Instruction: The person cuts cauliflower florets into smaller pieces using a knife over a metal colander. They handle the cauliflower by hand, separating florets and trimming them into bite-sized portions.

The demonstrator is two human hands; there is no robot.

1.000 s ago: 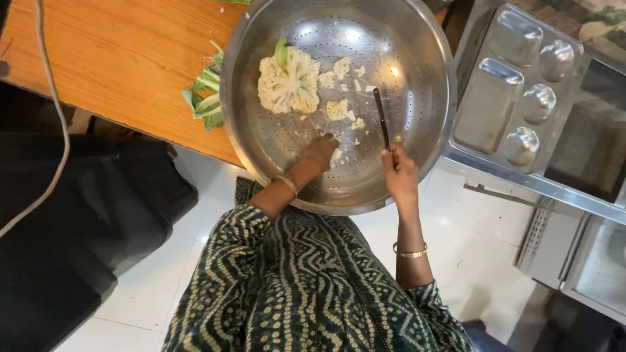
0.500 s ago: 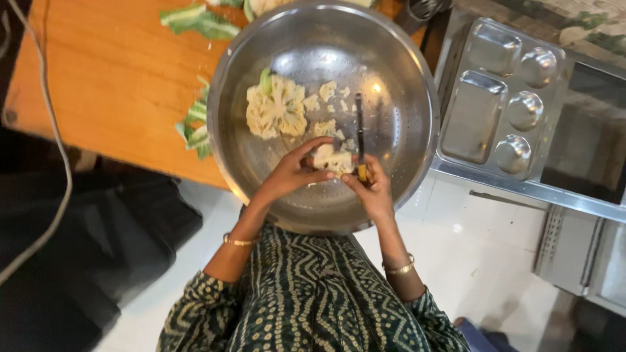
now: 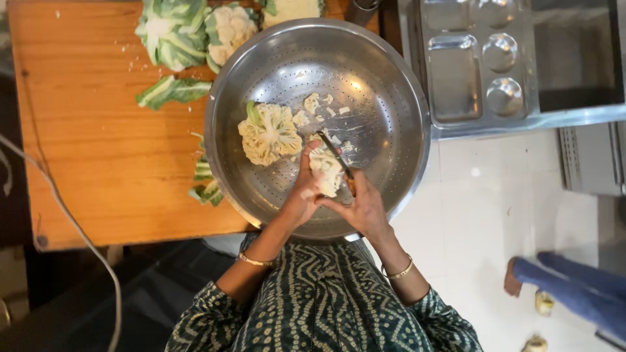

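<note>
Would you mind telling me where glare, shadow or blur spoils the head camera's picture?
In the head view, glare sits on the far inner wall of the steel colander; the compartment tray shows softer highlights. The floor at lower left is in deep shadow. The left hand, right hand, cauliflower piece and knife look slightly soft. The table is evenly lit.

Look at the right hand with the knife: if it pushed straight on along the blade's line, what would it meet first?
Probably the cauliflower piece held in the left hand: the knife in the right hand lies against it. Beyond, loose florets in the steel colander; depth is unclear.
</note>
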